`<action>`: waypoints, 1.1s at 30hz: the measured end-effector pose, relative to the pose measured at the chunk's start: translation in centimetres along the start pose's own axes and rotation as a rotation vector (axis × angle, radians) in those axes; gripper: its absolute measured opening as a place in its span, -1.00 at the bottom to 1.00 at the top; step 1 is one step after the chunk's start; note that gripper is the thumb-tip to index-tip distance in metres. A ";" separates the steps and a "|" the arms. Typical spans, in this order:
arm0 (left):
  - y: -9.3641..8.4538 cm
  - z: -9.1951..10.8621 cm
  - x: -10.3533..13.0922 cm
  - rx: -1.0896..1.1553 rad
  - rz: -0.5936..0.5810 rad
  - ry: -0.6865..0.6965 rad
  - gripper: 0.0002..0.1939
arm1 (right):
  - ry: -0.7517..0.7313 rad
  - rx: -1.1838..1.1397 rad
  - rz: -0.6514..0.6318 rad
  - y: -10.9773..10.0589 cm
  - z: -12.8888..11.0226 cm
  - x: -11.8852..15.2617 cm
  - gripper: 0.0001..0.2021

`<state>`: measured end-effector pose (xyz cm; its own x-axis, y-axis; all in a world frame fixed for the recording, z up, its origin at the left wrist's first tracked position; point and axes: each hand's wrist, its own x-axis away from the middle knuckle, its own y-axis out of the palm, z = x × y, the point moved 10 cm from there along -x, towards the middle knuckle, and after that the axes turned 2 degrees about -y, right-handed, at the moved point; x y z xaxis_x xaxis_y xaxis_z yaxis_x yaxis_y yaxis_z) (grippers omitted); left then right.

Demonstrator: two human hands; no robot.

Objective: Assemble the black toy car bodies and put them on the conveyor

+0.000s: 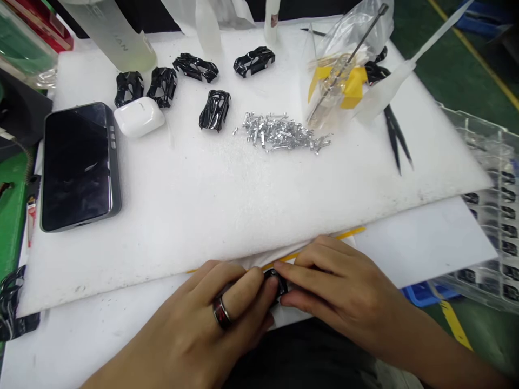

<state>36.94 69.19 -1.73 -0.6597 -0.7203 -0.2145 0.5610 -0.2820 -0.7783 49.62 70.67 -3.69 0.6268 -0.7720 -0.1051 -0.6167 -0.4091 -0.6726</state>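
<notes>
At the near edge of the white foam board [194, 205], my left hand [219, 319] and my right hand [336, 281] are both closed on a small black toy car body [280, 287]. Fingers cover most of it, so only a dark glossy part shows between them. A ring sits on a finger of my left hand. Farther back, a black toy car body [214, 111] lies alone, beside a pile of small silver metal parts [279, 131]. Several more shells, such as the black car body [254, 61], rest along the back.
On the left are a dark-screened device [77, 167] and a white earbud case [139, 116]. Black tweezers [395, 138], a white squeeze bottle [385, 89] and a yellow block [352, 86] occupy the right. A cloudy bottle [117, 38] stands behind. Clear compartment trays [486, 216] sit beyond the right edge.
</notes>
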 end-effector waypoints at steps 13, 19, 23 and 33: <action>1.8 -0.2 0.5 -0.009 -0.038 -0.046 -0.60 | -0.020 0.017 0.031 -0.1 -0.2 -0.1 -0.84; 1.9 -0.1 0.4 -0.019 -0.071 -0.019 -0.59 | -0.021 0.010 0.037 -0.2 -0.2 -0.2 -0.86; 1.8 -0.2 0.5 -0.026 -0.059 -0.012 -0.58 | -0.026 0.017 0.050 -0.2 -0.2 -0.2 -0.86; 1.8 0.1 0.7 -0.035 -0.064 -0.009 -0.49 | -0.075 -0.214 0.199 -2.3 -0.1 0.6 -0.77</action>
<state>37.58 68.09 -3.21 -0.6885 -0.7077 -0.1585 0.5002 -0.3052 -0.8104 51.41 71.07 -2.10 0.5126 -0.8122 -0.2785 -0.8120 -0.3531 -0.4648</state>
